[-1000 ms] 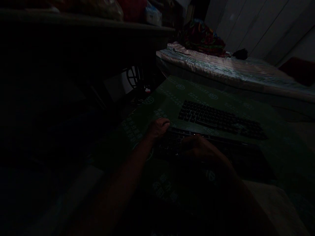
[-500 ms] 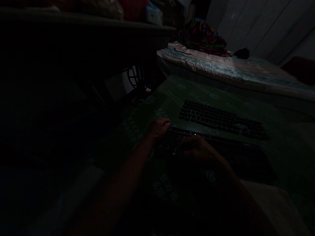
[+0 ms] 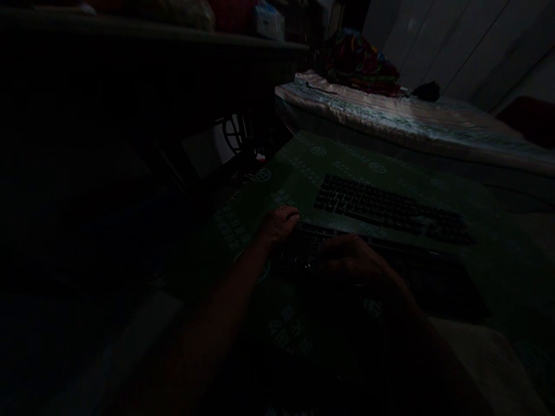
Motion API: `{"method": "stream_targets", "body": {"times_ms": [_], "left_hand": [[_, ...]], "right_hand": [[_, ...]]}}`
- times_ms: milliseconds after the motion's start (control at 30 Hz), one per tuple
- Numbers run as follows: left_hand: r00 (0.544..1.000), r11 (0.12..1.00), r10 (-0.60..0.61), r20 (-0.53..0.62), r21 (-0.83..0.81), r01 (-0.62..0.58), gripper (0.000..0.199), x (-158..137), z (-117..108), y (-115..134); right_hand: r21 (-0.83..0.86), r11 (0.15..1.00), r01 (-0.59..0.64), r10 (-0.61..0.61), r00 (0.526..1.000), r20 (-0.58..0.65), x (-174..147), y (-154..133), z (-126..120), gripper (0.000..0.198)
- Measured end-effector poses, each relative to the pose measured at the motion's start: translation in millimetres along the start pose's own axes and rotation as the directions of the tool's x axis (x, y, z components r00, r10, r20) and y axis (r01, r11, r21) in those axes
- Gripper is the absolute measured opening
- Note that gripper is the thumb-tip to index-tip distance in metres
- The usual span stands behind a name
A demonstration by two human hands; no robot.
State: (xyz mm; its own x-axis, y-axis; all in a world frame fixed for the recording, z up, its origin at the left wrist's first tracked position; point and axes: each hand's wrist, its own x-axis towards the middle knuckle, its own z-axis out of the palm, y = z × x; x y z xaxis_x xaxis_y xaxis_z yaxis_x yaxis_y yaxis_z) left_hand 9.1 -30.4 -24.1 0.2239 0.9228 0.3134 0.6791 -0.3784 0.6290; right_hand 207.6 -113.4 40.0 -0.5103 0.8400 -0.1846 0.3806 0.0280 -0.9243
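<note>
A black keyboard (image 3: 442, 277) lies low in front of me on a green printed board (image 3: 243, 225); the light is very dim. My left hand (image 3: 280, 224) is closed at the keyboard's far left corner, fingers curled over its edge. Over the left part of the same keyboard, my right hand (image 3: 351, 254) is bent with its fingers drawn together. A small bright spot shows by its fingertips, but darkness hides what they hold, if anything. Behind both hands sits a second block of black keys (image 3: 390, 208), apart from the keyboard.
A dark table (image 3: 173, 37) with bags on top stands at the upper left, a spoked wheel (image 3: 236, 136) beneath it. Beyond the board is a bed (image 3: 390, 115) with a colourful cloth heap (image 3: 355, 63). A pale flat thing (image 3: 485, 352) lies at the lower right.
My right hand has shifted slightly, and a bright glint above it is gone. My left hand stays at the keyboard's corner. The picture is a little darker.
</note>
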Motion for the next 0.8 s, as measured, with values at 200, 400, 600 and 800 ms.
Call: {"method": "stream_targets", "body": {"times_ms": [200,400,600,800], "left_hand": [[1.0,1.0,-0.004,0.005,0.006,0.004,0.026,1,1,-1],[1.0,1.0,-0.007,-0.005,-0.008,0.007,0.026,0,0,1],[1.0,1.0,0.022,0.0,-0.019,-0.022,0.027,1,2,-3],[1.0,1.0,0.0,-0.017,-0.013,0.0,0.026,0,2,-2]], "right_hand": [[-0.041,0.998,-0.04,0.041,0.999,0.033,1,1,0,0.01],[-0.08,0.991,0.103,-0.106,0.994,-0.036,6,4,8,0.01],[-0.092,0.996,-0.001,0.003,1.0,0.017,2,-1,4,0.01],[-0.079,0.996,-0.036,0.037,0.999,0.007,-1,-7,4,0.012]]}}
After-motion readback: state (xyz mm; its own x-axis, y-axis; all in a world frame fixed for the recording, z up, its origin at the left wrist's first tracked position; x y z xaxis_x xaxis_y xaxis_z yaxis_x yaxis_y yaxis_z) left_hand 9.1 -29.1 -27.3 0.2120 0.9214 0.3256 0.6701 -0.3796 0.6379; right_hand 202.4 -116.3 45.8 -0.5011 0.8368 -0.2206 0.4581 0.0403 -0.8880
